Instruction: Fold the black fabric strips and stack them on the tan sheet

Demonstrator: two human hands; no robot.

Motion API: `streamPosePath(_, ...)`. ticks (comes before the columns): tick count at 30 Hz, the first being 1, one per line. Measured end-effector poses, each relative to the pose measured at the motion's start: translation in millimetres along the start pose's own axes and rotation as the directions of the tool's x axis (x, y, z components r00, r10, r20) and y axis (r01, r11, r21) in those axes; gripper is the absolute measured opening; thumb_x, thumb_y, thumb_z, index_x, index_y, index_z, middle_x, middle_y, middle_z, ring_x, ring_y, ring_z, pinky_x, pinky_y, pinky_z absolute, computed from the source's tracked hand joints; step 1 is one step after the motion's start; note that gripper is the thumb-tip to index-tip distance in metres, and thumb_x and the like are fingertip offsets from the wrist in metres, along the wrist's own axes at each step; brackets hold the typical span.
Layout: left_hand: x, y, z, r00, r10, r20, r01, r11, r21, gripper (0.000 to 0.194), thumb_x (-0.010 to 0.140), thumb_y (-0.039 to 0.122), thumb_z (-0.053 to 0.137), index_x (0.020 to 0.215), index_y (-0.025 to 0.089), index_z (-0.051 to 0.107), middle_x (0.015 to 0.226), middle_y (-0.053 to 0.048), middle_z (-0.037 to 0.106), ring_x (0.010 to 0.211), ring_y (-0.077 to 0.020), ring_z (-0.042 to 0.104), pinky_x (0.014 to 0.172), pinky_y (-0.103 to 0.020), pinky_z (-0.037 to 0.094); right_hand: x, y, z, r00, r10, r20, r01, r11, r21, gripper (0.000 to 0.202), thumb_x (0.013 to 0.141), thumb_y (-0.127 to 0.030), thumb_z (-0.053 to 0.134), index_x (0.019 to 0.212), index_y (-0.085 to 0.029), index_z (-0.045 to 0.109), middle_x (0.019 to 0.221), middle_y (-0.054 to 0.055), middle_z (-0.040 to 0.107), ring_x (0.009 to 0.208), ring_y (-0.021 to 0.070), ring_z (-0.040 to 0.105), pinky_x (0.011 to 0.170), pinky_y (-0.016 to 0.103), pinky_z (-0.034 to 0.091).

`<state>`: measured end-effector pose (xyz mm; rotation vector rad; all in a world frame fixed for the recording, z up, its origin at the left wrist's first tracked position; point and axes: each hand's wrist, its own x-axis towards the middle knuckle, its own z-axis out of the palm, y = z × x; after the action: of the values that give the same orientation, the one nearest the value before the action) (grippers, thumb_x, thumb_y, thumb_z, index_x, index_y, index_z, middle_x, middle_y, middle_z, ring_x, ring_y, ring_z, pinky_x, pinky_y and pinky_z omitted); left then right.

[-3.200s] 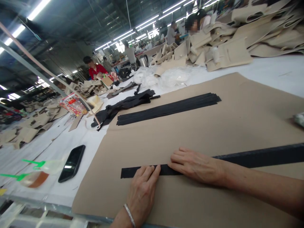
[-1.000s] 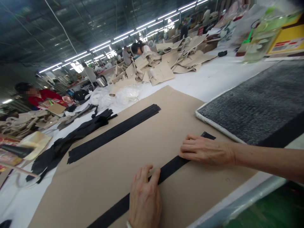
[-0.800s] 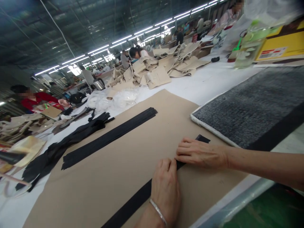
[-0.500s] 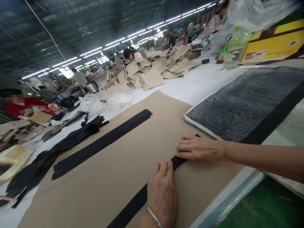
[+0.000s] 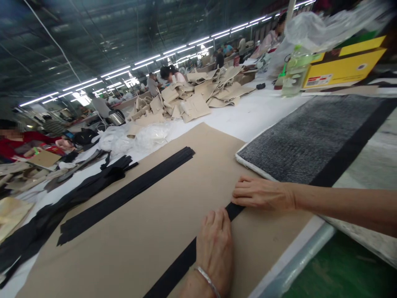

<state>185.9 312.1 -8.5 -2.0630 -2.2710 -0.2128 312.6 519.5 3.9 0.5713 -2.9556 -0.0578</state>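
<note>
A long black strip (image 5: 177, 265) lies aslant on a large beige sheet (image 5: 130, 244). My left hand (image 5: 215, 238), with a silvery bracelet at the wrist, presses down on the strip with its fingers together and bent. Just beyond it, my right hand (image 5: 257, 192) is closed over the strip's far part, fingers curled and fingertips hidden. A short length of strip shows between the two hands. Farther left on the same sheet rests a stack of similar black strips (image 5: 127, 192), with its ends uneven.
Right of the sheet is a dark grey textured pad (image 5: 291, 136) with a black band. Behind it stand a clear bottle (image 5: 293, 76) and a yellow box (image 5: 344, 66). Beige pieces (image 5: 192, 99), clear plastic (image 5: 149, 136) and black fabric (image 5: 62, 211) lie around. Several people work farther off.
The view has shifted slightly, so the background sits a little farther left. The strip's far tip, visible before beyond my right hand, is now hidden. Both hands stay on the strip.
</note>
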Motion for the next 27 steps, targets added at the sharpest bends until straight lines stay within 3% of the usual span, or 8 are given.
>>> streamPosePath(3,0.2,-0.3,3.1,0.998,0.060,0.005,-0.060,0.998,0.027,0.048,0.081,-0.003,0.044,0.128,0.003,0.052,0.104,-0.010,0.061,0.093,-0.0243,0.055,0.084,-0.037,0.051,-3.8,0.8,-1.6,1.000,0.018,-0.003,-0.018,1.000,-0.003,0.028,0.100,-0.012,0.029,0.106,-0.013,0.057,0.096,0.007,0.056,0.089,0.0194,0.048,0.085,0.036,0.033)
streamPosePath(11,0.9,0.1,5.3,0.999,0.030,-0.013,-0.030,1.000,-0.004,0.057,0.080,-0.002,0.044,0.136,0.004,0.046,0.107,-0.011,0.062,0.094,-0.0246,0.054,0.086,-0.038,0.051,-7.5,0.9,-7.8,0.997,0.069,-0.016,-0.070,0.997,-0.017,0.037,0.101,-0.010,0.021,0.109,-0.014,0.057,0.093,0.005,0.056,0.089,0.0190,0.049,0.084,0.035,0.034)
streamPosePath(20,9.8,7.4,-2.5,0.995,-0.005,0.104,0.006,1.000,-0.003,0.055,0.085,0.003,0.044,0.139,0.011,0.045,0.108,-0.009,0.061,0.094,-0.0259,0.055,0.082,-0.039,0.050,-12.6,0.7,-10.0,0.997,0.073,-0.006,-0.073,0.997,-0.027,0.036,0.102,-0.013,0.023,0.106,-0.014,0.059,0.092,0.005,0.058,0.088,0.0180,0.049,0.088,0.035,0.034)
streamPosePath(27,14.5,11.2,-3.8,0.998,0.003,0.067,-0.007,0.998,0.066,0.055,0.086,0.004,0.044,0.140,0.016,0.045,0.106,-0.008,0.061,0.091,-0.0252,0.055,0.077,-0.038,0.050,-29.8,4.6,-14.7,0.991,0.131,-0.003,-0.130,0.989,-0.066,0.040,0.102,-0.014,0.019,0.108,-0.014,0.058,0.089,0.006,0.057,0.085,0.0189,0.050,0.090,0.039,0.032)
